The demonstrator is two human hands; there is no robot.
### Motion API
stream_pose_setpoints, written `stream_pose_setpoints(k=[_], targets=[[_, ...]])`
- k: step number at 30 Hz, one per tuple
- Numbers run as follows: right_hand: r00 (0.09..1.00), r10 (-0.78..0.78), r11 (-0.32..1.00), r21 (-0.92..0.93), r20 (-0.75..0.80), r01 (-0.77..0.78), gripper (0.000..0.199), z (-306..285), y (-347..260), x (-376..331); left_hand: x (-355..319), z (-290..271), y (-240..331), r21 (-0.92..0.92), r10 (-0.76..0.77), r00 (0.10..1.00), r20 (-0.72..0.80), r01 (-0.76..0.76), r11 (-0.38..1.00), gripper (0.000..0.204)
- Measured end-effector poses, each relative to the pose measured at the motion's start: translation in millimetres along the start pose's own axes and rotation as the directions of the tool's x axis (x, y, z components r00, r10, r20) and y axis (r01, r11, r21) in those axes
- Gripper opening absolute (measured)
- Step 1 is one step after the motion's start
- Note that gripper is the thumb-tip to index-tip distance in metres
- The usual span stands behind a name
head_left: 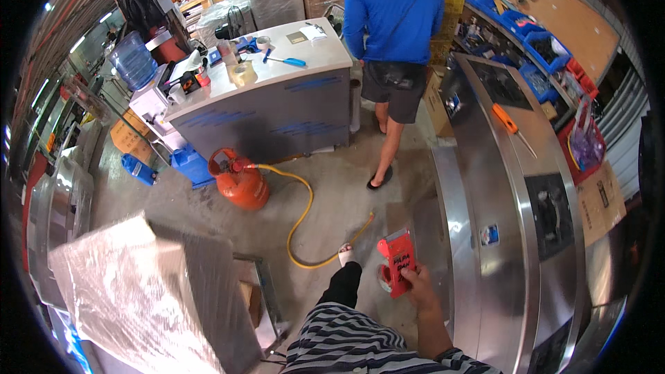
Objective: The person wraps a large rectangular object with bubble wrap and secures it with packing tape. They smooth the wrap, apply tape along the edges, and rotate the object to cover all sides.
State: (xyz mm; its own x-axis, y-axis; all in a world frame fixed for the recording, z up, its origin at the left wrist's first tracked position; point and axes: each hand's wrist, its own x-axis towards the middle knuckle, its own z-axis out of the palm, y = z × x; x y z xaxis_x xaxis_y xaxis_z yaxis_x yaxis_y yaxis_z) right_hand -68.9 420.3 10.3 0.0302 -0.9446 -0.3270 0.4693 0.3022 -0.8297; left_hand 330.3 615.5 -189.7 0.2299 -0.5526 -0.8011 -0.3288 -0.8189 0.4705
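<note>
My right hand (418,287) is closed around a red tape dispenser (397,257) with dark handwriting on its side. The dispenser is held upright over the floor, in front of my striped shirt and left of the steel unit. A roll of tape shows at its lower left. My left hand is out of the picture. Beyond the dispenser, a yellow hose (299,225) curls across the floor from an orange gas cylinder (241,181), and its loose end lies near my foot.
A plastic-wrapped box (131,284) stands at the near left. Along the right runs a long stainless steel unit (485,187) with an orange-handled screwdriver (509,122) on it. A person in a blue top (395,14) walks beside the white-topped counter (312,48).
</note>
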Motion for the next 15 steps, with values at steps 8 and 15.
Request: stream_pose_setpoints(k=[8, 15], targets=[[1.0, 0.008, 0.983, -0.181, 0.014, -0.006, 0.031, 18.6, -87.5, 205.3, 142.4, -58.8, 189.8, -0.114, 0.127, 0.992, 0.007, -0.125, 0.986, 0.044], [1.0, -0.021, 0.996, -0.085, -0.002, 0.021, 0.027, 39.9, -137.3, 394.0, 227.6, -128.5, 335.0, -0.409, 0.188, 0.933, -0.306, -0.307, 0.859, 0.044]])
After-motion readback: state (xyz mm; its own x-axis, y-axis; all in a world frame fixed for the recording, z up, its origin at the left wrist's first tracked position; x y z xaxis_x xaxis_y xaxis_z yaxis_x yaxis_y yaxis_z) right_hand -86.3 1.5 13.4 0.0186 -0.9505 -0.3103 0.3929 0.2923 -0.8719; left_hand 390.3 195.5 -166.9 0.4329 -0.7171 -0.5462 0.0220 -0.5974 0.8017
